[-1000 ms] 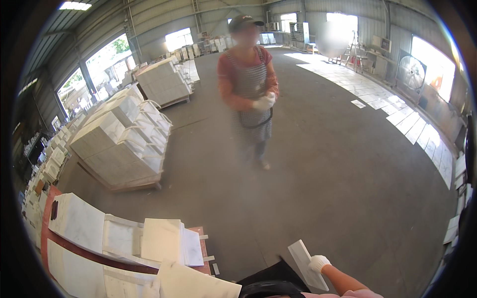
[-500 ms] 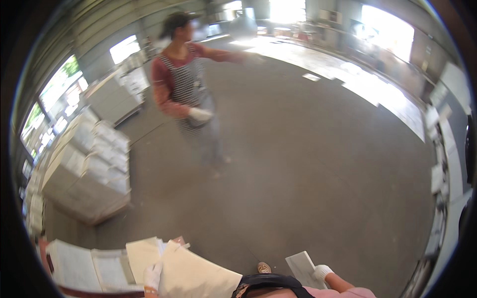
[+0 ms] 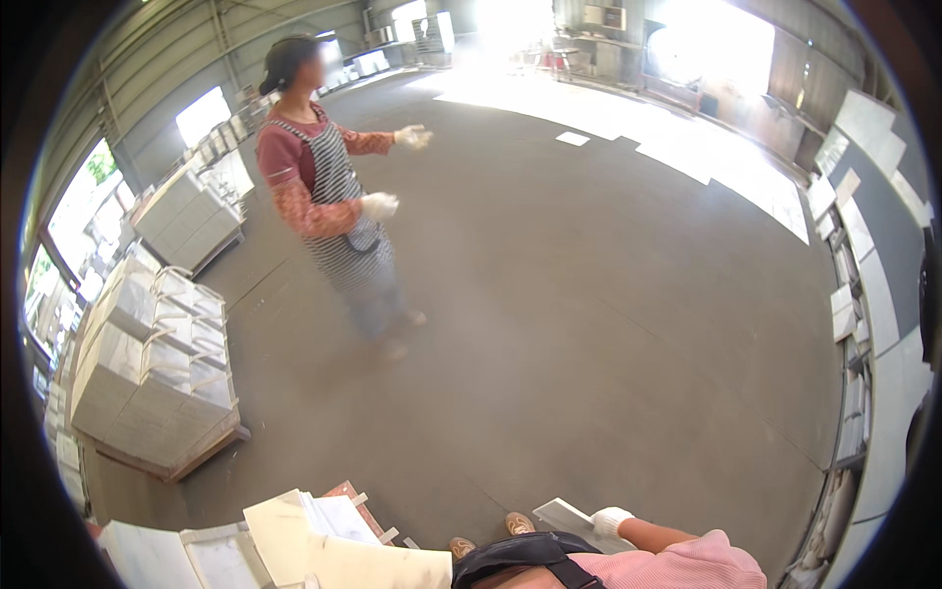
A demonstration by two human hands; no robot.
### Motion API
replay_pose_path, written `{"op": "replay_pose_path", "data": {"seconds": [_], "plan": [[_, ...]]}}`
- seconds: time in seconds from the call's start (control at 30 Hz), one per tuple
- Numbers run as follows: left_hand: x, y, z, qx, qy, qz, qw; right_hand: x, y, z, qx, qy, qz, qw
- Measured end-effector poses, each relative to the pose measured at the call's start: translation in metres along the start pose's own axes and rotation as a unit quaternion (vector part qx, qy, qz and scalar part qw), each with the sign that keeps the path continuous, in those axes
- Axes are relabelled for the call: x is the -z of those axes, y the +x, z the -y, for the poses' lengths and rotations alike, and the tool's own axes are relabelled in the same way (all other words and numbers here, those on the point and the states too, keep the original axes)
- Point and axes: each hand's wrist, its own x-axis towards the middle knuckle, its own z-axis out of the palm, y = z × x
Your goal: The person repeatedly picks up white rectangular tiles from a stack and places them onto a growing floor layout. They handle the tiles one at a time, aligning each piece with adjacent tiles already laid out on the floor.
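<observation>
My right hand [image 3: 612, 520], in a white glove, is closed on the edge of a thin pale stone tile [image 3: 569, 520], held out low beside my waist. A cream stone slab [image 3: 378, 567] lies slanting at the lower edge, left of my body. Only a gloved fingertip of my left hand [image 3: 312, 581] shows at that slab's left edge; the rest is cut off by the frame. Just behind it are another cream slab [image 3: 278, 528] and white marble tiles [image 3: 339, 517]. More white tiles [image 3: 147, 558] lean in a row farther left.
A co-worker [image 3: 319, 187] in a striped apron and white gloves stands ahead on the left, both hands raised forward. Strapped tile stacks [image 3: 147, 378] sit on a pallet at the left, with another stack [image 3: 186, 221] behind. Stone slabs [image 3: 878, 285] line the right side. Grey floor [image 3: 589, 324] spans the middle.
My view has swung, and the co-worker now appears farther left with the outstretched arm drawn in. The cream slab sits lower in view, and my left hand has mostly left the frame. My right hand keeps its tile.
</observation>
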Motion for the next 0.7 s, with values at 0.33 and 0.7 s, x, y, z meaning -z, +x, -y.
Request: {"op": "replay_pose_path", "data": {"seconds": [0.33,0.7], "plan": [[-0.03,-0.114,-0.01,0.045,-0.128,-0.161,0.978,0.004,0.048,-0.007,0.034,-0.086,-0.019,0.996],[-0.056,-0.19,0.1,0.195,0.022,-0.105,0.975,-0.023,0.119,-0.065,0.064,-0.11,-0.044,0.991]]}}
